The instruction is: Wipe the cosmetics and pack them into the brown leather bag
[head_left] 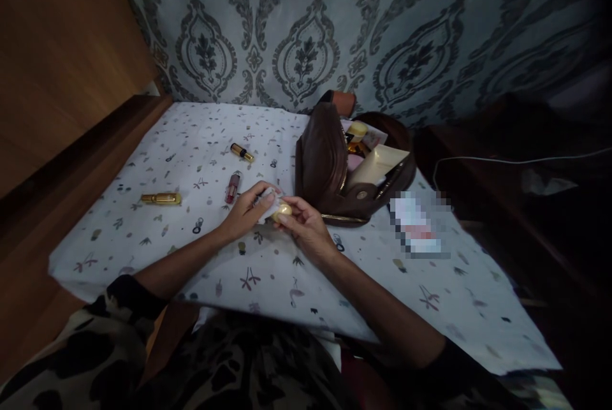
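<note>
Over the table's middle my two hands meet. My left hand [248,207] is closed on a crumpled white tissue [264,201], pressed against a small rounded yellow cosmetic container [283,211]. My right hand [310,226] pinches that container between thumb and fingers; its exact kind is partly hidden. Just left of the hands lies a lip gloss tube [232,188]. Farther back is a black and gold lipstick [242,152], and a gold tube [161,198] rests at the left. Beyond my right hand an unzipped brown leather bag [319,155] holds a cream-coloured squeeze tube [382,166] and other cosmetics.
A patterned white cloth [272,276] covers the table. Right of the bag lies a blurred-out flat item [418,225]. A thin white cable [507,159] runs at the right. Patterned wallpaper [306,46] stands behind, and a wooden panel [62,46] at the left.
</note>
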Available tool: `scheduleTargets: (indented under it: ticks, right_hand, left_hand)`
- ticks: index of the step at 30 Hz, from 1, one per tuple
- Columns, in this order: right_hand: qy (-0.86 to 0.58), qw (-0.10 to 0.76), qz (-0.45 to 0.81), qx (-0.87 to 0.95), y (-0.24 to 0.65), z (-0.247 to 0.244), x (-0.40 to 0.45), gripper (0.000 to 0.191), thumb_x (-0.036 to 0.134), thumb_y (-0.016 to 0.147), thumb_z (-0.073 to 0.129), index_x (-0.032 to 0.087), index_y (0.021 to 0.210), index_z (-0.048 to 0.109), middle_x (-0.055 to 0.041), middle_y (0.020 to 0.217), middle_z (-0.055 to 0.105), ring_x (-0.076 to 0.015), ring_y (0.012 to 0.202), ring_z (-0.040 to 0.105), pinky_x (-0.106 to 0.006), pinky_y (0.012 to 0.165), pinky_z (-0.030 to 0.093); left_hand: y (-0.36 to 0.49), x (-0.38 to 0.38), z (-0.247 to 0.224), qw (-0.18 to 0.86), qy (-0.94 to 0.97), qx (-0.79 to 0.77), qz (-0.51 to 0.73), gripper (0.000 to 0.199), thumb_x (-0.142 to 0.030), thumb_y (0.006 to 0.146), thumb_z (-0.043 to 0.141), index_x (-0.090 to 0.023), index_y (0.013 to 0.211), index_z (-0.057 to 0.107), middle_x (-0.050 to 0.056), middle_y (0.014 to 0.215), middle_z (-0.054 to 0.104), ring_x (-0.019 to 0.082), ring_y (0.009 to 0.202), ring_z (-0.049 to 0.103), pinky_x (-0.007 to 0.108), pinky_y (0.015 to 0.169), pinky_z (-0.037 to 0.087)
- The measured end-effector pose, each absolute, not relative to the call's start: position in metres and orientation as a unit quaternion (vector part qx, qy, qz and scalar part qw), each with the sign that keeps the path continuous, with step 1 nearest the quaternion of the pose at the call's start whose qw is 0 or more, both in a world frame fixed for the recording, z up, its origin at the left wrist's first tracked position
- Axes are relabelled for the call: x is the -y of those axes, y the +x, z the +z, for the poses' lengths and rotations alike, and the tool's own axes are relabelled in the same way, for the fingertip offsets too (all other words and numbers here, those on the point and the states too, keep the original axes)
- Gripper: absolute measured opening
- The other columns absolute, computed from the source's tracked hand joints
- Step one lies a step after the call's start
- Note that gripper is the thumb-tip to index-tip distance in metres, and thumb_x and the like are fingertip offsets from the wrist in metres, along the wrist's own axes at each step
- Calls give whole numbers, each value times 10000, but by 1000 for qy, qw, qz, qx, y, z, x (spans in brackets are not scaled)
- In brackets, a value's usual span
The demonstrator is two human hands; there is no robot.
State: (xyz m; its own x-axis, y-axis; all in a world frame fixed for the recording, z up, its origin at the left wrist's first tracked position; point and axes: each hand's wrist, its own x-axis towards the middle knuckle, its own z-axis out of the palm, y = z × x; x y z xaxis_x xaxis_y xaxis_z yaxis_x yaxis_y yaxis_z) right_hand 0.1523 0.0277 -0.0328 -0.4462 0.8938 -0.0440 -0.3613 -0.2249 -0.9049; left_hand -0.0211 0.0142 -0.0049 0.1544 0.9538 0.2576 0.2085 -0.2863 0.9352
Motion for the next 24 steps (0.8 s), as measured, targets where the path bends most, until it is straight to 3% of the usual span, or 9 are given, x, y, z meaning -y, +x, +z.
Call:
scheduleTargets:
  ticks: [4, 8, 11, 17, 20, 24]
  right_hand:
    - [-282, 424, 740, 439, 153, -32, -27, 470, 421, 658, 908, 251, 1001, 636, 13, 912, 740, -128, 690, 712, -263, 691, 584]
    - [-303, 407, 722, 470, 152, -31, -25, 453, 448, 662, 895, 234, 964, 633, -1, 940, 717, -141, 651, 700, -241, 538, 533]
    - [-318, 417, 705, 478, 152, -30, -25, 436, 422, 652, 902, 226, 949, 649, 10, 894, 698, -99, 558, 621, -213, 465, 455]
    - [-315, 454, 720, 420, 151, -27, -25, 424, 408, 620, 925, 228, 915, 679, 24, 840, 683, -94, 633, 614, -210, 569, 514]
    - [-303, 442, 733, 419, 150, -28, -24, 456, 402, 606, 936, 234, 931, 665, 17, 863, 710, -118, 688, 675, -240, 646, 570]
    - [-299, 416, 744, 429, 149, -29, -22, 560, 429, 591, 940, 249, 1045, 666, 0, 926, 745, -158, 722, 732, -262, 628, 589]
  left_hand:
    - [-22, -14, -3, 363, 676, -448, 459, 380, -523, 958, 528, -173, 1071, 622, 41, 980, 657, 176, 899, 590, 278, 824, 458]
    - [-23, -16, -6, 373, 657, -467, 459, 372, -505, 985, 468, -171, 952, 629, 8, 821, 612, 148, 760, 544, 271, 732, 445]
    - [-23, -17, -7, 387, 643, -472, 463, 386, -516, 987, 458, -171, 943, 627, -2, 777, 584, 140, 713, 512, 263, 678, 430]
    - [-20, -15, -5, 401, 651, -439, 471, 419, -556, 978, 464, -174, 1060, 615, 29, 920, 636, 154, 797, 553, 276, 748, 455]
    - [-21, -16, -5, 391, 647, -458, 467, 413, -553, 975, 466, -172, 1024, 620, 23, 886, 626, 151, 776, 542, 273, 732, 448]
    - [-23, -17, -6, 383, 632, -485, 468, 423, -569, 964, 468, -177, 982, 626, 15, 825, 609, 151, 729, 508, 269, 667, 423]
